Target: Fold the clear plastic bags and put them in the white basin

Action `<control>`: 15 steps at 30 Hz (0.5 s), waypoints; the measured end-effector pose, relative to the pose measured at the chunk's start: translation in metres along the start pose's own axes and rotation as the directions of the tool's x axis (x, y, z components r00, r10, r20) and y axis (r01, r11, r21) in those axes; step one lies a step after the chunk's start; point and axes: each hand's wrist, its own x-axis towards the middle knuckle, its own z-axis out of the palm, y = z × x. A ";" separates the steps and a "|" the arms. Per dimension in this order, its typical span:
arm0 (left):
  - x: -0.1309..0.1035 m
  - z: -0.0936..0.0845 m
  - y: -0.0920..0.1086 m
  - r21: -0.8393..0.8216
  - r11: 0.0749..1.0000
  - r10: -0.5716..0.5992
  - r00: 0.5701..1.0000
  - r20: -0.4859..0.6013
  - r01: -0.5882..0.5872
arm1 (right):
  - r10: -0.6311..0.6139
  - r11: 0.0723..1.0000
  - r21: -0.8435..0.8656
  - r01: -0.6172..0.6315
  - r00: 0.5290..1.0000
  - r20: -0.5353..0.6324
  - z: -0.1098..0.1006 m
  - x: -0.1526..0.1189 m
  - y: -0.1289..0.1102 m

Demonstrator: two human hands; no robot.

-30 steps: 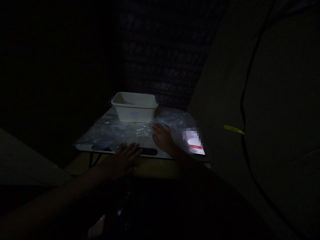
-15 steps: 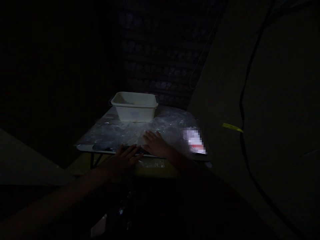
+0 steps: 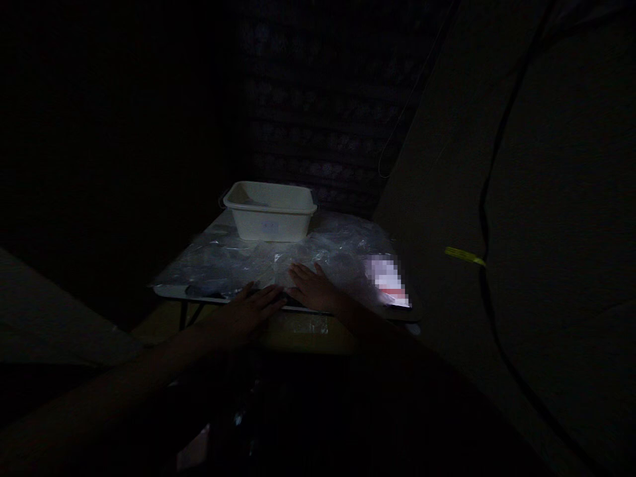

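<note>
Clear plastic sheeting [image 3: 209, 262], wrinkled and shiny, covers the top of a small table [image 3: 166, 291]. My left hand [image 3: 253, 308] lies at the table's front edge with its fingers spread over a dark strip and the sheeting. Just right of it, my right hand [image 3: 314, 288] rests flat on the plastic, fingers stretched out. Neither hand is wrapped around anything. Behind them stands a cream plastic tub [image 3: 273, 222] with a pale label on its front. What lies in the tub is too dark to make out.
A bright phone-like screen [image 3: 390, 281], blurred out, lies at the table's right front. A dark cable with a yellow tag [image 3: 464, 256] hangs along the sloping fabric wall [image 3: 437, 199] to the right. Under the table sits a box-like thing with clear tape [image 3: 303, 323]. The place is very dark.
My left hand has shifted slightly right and up along the front edge. My right hand stays nearly in place on the sheeting. The whole view has moved a little.
</note>
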 end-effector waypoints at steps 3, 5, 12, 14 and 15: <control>-0.005 -0.001 -0.002 -0.012 1.000 0.019 1.000 0.006 -0.019 | 0.008 1.000 0.013 -0.008 1.000 0.010 0.001 0.001 0.002; -0.007 -0.003 -0.004 -0.017 1.000 0.025 1.000 0.005 -0.025 | 0.013 1.000 0.020 -0.014 1.000 0.011 0.001 0.000 0.004; -0.009 -0.004 -0.009 0.013 0.999 0.033 0.999 -0.041 -0.032 | -0.024 0.999 0.026 0.025 0.999 -0.025 -0.003 -0.002 0.004; -0.007 0.000 -0.008 0.031 0.998 0.048 0.996 -0.070 -0.046 | -0.057 0.998 0.025 0.059 0.997 -0.048 -0.005 -0.001 0.001; -0.006 0.002 -0.007 0.038 0.998 0.057 0.995 -0.084 -0.053 | -0.080 0.996 0.024 0.082 0.995 -0.057 -0.006 0.000 0.000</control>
